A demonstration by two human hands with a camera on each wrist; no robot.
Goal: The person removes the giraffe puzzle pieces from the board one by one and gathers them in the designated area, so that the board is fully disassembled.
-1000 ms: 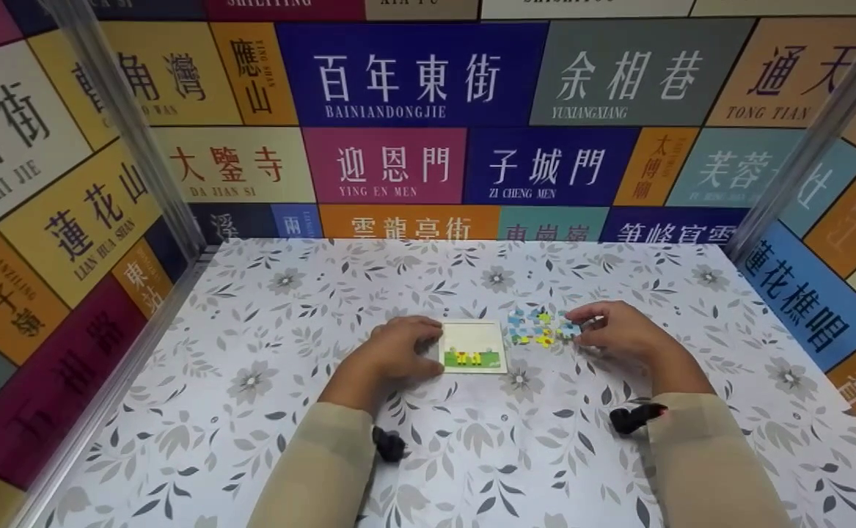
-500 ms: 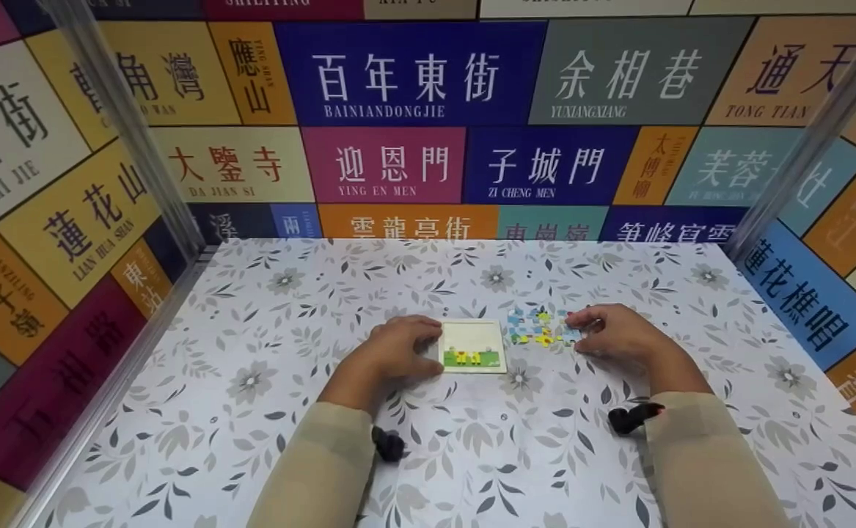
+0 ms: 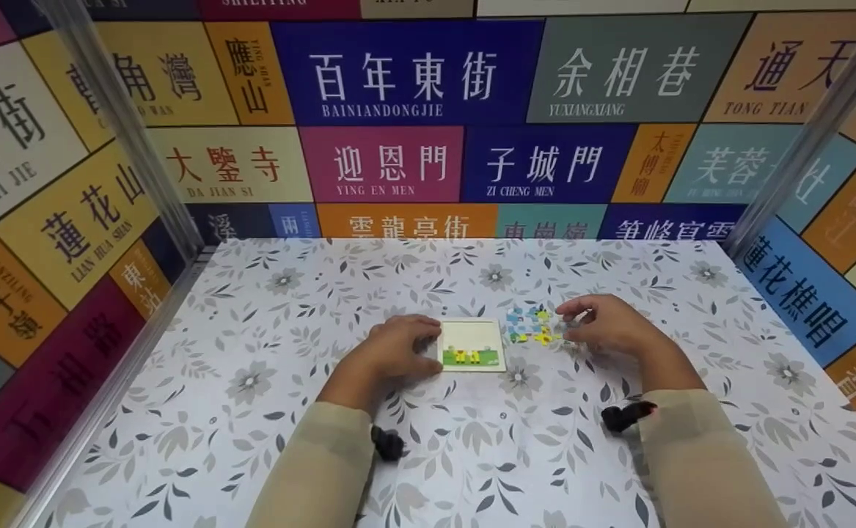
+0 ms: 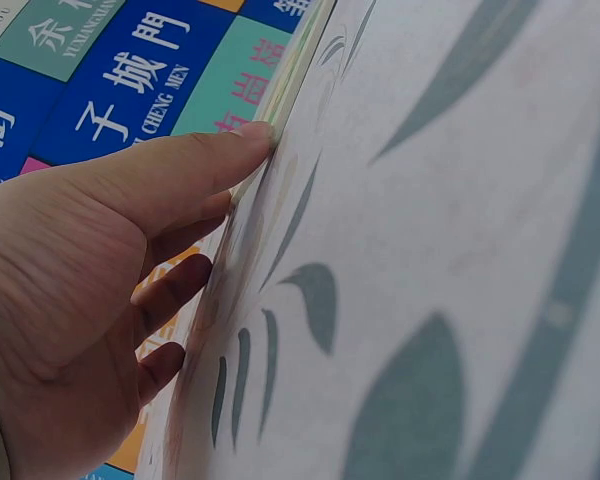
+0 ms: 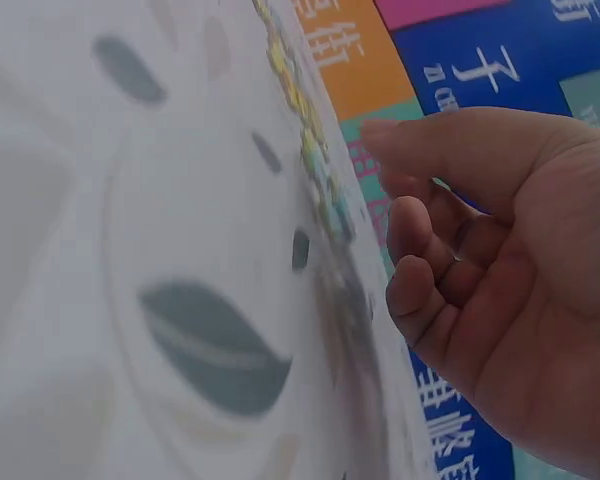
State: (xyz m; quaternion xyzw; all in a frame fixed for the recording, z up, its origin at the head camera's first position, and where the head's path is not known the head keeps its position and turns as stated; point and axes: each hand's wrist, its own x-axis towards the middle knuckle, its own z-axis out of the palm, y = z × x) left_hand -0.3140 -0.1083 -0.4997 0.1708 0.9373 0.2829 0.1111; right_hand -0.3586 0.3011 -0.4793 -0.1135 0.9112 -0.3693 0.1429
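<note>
A small pale puzzle board [image 3: 472, 335] lies flat on the table, with a green strip and yellow figures along its near side. My left hand [image 3: 402, 347] holds it at the left edge, the thumb by the near corner and fingers by the far one. In the left wrist view my thumb tip [image 4: 258, 132] touches the board's edge. Just right of the board is a cluster of loose blue and yellow puzzle pieces [image 3: 534, 325]. My right hand [image 3: 607, 323] hovers at their right side, thumb and forefinger apart, with no piece visible between them. In the right wrist view the pieces [image 5: 302, 110] lie beyond the fingertips.
The table [image 3: 288, 455] wears a white cloth with grey leaves and flowers. Panels with printed Chinese place names [image 3: 405, 73] stand behind it and at both sides. Clear upright posts [image 3: 134, 139] mark the corners. A black wrist camera [image 3: 387, 444] sits on the left cuff.
My right hand has shifted slightly left and away from me, over the right end of the pieces, and its thumb and forefinger stand apart. My left hand and the board stay put.
</note>
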